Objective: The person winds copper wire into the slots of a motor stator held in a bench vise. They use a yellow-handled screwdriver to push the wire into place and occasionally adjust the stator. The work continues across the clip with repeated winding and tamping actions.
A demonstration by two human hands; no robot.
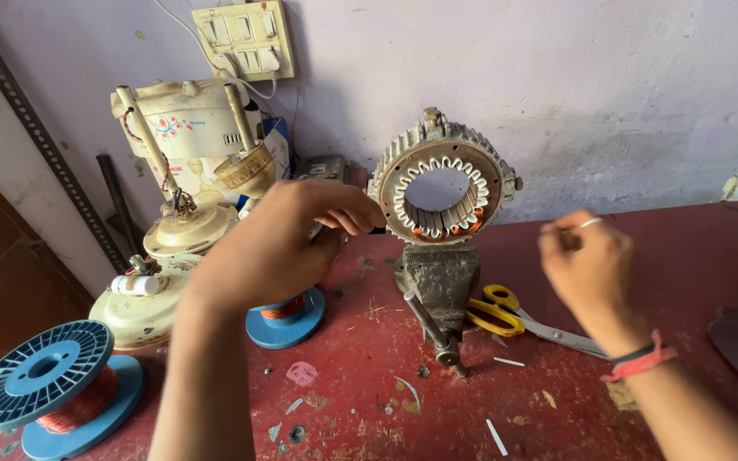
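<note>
Setting: red worktable (659,256) standing against a pale lilac wall (557,77).
Stator: round motor stator (442,183) with white slot liners and some copper winding low in its bore, upright in a small bench vise (437,282) near the table's middle.
Left hand: left hand (279,243) at the stator's left rim, fingers curled, tips touching or just beside the rim; whether it grips anything cannot be told.
Right hand: right hand (589,260) raised right of the stator, well apart from it, thumb and forefinger pinched together; a ring shows.
Nearby: yellow-handled scissors (514,318) beside the vise; blue spools of copper wire (57,388) at the left edge; cream fan motor housings (177,235) behind.
</note>
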